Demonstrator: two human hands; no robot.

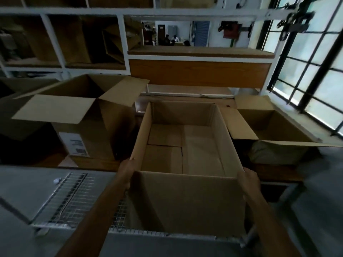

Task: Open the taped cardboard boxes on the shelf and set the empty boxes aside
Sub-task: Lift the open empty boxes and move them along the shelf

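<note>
An open, empty cardboard box (187,199) fills the middle of the head view, its top open and its inner bottom flaps visible. My left hand (126,173) grips its near left corner and my right hand (249,180) grips its near right corner. The box is held over a wire mesh rack (74,199). To the left stands another open box (87,115) with raised flaps and a white label on its front. To the right, a third open box (274,127) lies with its flaps spread.
A white metal shelf frame (124,39) with more cardboard behind it rises at the back. A wooden panel (200,73) sits behind the boxes. A barred window (311,75) runs along the right. Grey floor shows at the lower corners.
</note>
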